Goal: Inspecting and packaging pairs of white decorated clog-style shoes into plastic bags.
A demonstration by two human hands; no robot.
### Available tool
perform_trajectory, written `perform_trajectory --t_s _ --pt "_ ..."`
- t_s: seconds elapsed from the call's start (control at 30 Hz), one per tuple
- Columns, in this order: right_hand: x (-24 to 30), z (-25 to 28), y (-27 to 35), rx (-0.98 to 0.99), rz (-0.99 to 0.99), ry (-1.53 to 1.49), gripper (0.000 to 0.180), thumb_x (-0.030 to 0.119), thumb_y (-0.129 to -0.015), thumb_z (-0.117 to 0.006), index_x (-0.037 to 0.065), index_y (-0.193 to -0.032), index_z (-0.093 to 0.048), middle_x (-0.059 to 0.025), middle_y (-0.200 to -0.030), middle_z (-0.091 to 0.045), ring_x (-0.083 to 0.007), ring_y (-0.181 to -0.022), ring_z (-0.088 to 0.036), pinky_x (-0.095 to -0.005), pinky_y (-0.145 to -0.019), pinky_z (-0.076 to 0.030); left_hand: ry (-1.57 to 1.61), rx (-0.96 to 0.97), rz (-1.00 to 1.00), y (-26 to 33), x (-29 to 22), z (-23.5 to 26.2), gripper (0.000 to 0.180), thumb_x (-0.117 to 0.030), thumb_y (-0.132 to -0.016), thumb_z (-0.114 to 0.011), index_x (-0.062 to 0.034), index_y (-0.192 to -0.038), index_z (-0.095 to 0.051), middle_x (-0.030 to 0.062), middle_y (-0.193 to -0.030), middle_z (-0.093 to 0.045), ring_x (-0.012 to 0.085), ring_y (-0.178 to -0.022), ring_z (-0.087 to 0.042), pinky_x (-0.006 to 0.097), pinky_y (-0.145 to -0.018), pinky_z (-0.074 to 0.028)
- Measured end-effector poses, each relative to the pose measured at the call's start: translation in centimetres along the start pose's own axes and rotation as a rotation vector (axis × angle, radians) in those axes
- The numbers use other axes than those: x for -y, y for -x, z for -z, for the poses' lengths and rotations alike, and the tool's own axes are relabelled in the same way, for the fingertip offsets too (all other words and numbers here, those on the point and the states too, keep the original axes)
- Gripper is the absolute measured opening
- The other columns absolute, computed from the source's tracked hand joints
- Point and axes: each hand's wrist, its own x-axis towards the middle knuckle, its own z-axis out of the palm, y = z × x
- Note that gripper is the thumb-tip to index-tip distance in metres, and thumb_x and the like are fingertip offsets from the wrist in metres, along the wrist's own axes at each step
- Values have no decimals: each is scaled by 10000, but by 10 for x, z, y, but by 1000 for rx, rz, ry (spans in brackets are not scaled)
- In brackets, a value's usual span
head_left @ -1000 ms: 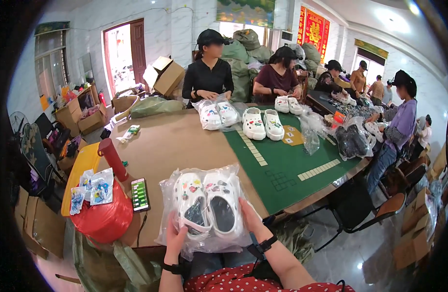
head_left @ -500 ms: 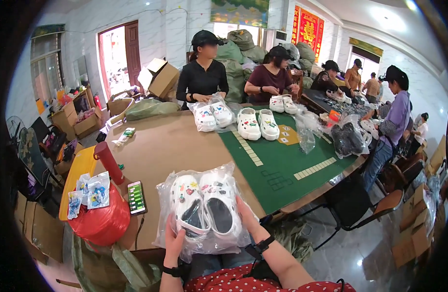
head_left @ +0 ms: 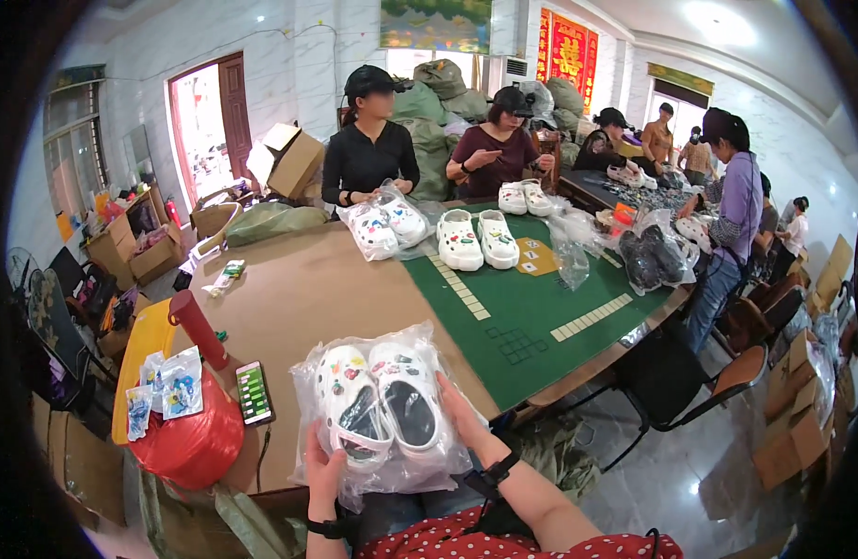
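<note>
A pair of white clogs [head_left: 412, 396] with colourful charms lies side by side in a clear plastic bag [head_left: 308, 382] at the near edge of the table, toes pointing away from me. My left hand [head_left: 322, 463] grips the bag's lower left side, thumb near the heel strap of the left clog. On the other side, my right hand [head_left: 463, 417] presses along the right clog through the plastic. Between them, both hands hold the bagged pair.
Left of the bag are a phone [head_left: 253, 393], a red bottle [head_left: 198, 328] and a red plastic-wrapped roll [head_left: 191, 438] topped with small packets. More white clogs [head_left: 478, 239] stand on the green mat [head_left: 503, 349]. Several people work across the table; a chair [head_left: 671, 387] stands at right.
My view has turned slightly right, so the room sits further left. Both hands still hold the bagged clogs, in nearly the same grip. The person in maroon has raised a hand.
</note>
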Motion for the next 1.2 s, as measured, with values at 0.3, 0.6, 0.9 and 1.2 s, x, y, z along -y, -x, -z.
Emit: perform_trajectory --t_s 0.3,0.6,0.9,1.2 --pt "2 1 -1 39 -7 -150 816 464 -1000 -534 -2 -1568 -180 -120 -1568 -337 -212 -1416 -351 -347 -1172 -275 -218 32 -102 5 26 19 560 35 -778 -675 -21 -1295 -468 79 -1242 -548 192 -1141 -544 339 -1000 -436" --pt "0 3 -1 39 11 -257 729 354 -1022 -485 -20 -1567 -179 -131 -1598 -280 -210 -1462 -280 -332 -1193 -222 -88 7 -51 8 16 13 622 4 -800 -698 -5 -1358 -424 100 -1261 -555 192 -1140 -552 338 -999 -443" --pt "-25 26 -17 76 -15 -383 665 300 -1015 -463 23 -1571 -227 -99 -1605 -283 -219 -1460 -280 -331 -1192 -225 -44 14 -8 6 17 13 596 8 -857 -682 -4 -1395 -426 105 -1316 -564 196 -1215 -535 361 -1031 -437" --pt "-7 10 -7 42 5 -80 626 216 -1027 -444 -6 -1567 -219 -137 -1624 -243 -219 -1480 -248 -320 -1196 -191 -7 35 -47 4 12 11 630 -27 -849 -722 5 -1406 -428 111 -1317 -551 201 -1219 -532 351 -1054 -411"
